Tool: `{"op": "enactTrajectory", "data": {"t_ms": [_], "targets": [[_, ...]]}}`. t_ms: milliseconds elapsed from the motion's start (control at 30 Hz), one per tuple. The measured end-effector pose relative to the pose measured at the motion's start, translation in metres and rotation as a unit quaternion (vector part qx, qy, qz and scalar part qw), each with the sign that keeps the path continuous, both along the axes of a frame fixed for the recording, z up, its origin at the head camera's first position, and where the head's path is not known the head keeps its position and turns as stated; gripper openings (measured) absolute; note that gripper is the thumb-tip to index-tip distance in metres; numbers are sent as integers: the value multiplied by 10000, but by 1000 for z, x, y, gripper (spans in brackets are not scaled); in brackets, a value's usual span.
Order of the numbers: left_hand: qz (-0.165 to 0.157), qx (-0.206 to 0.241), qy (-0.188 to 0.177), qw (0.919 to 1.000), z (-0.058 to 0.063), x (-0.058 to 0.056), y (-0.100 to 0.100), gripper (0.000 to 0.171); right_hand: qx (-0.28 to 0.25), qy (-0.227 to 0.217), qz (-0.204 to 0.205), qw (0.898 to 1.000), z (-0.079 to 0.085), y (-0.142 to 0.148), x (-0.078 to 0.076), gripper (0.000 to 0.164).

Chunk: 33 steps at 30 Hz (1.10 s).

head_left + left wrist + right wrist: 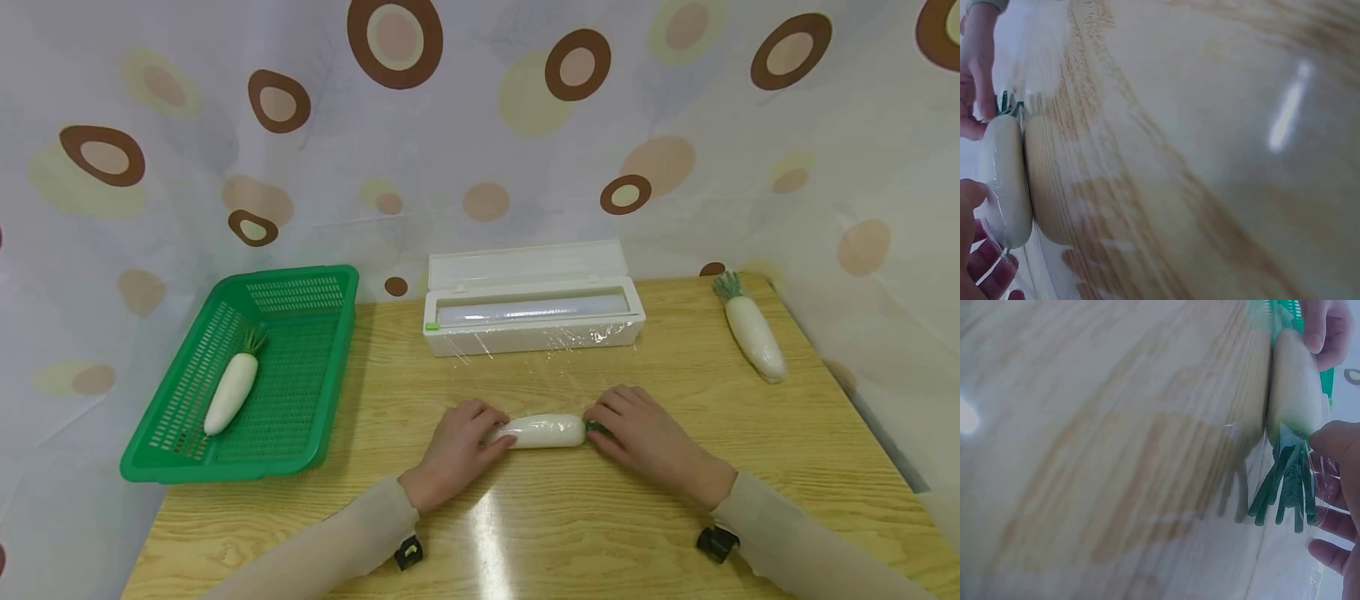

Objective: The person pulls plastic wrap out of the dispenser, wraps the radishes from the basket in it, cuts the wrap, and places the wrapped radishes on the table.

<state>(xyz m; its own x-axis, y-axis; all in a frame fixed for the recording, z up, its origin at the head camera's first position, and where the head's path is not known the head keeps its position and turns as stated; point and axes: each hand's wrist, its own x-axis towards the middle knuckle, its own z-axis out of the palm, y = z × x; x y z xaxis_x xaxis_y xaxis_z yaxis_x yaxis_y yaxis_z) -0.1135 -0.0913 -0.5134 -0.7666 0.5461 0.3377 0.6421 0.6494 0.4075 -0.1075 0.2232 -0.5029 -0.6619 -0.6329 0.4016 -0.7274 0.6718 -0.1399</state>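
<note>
At the nine o'clock end of the white radish (546, 431), your left hand (459, 450) has its fingers nearly closed on the tapered tip, thumb on the six o'clock side and the others on the twelve. At the three o'clock end, your right hand (651, 440) pinches the radish where its green leaves (1291, 481) begin, the fingers bent, with only a small gap between thumb and forefinger. The radish lies sideways on the tabletop (390, 375) between your hands, under clear film that creases around the leaves in the right wrist view. Near twelve o'clock from it stands a white box (480, 343), its lid (528, 268) raised at the back, a film roll (532, 310) inside and clinging film shining down its front. Between two and three o'clock, well apart from your right hand, a second radish (756, 337) lies with its leaves pointing toward eleven. Between nine and ten o'clock, a green basket (335, 375) holds a third radish (231, 393), leaves toward one. Beyond the tabletop hangs a spotted cloth (450, 150).
</note>
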Motion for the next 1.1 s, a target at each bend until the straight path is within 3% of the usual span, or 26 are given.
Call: {"op": "enactTrajectory", "data": {"t_ms": [267,533,633,733,1100], "targets": [[-21,239,359,9991,-3,-1,0,23,-209,12,107,9997,-2,-1,-2,27],[-325,253,883,9952,-3,0,4,29,-277,745,702,9944,1,-10,-2,45],[-440,219,973,9940,-3,1,5,31,-56,882,857,9924,1,-13,-2,41],[-462,141,870,9950,-3,2,6,34,123,731,730,9946,-2,-14,0,38],[-65,-820,302,9962,2,-1,8,49,652,360,69,9972,-3,-17,-1,60]]}}
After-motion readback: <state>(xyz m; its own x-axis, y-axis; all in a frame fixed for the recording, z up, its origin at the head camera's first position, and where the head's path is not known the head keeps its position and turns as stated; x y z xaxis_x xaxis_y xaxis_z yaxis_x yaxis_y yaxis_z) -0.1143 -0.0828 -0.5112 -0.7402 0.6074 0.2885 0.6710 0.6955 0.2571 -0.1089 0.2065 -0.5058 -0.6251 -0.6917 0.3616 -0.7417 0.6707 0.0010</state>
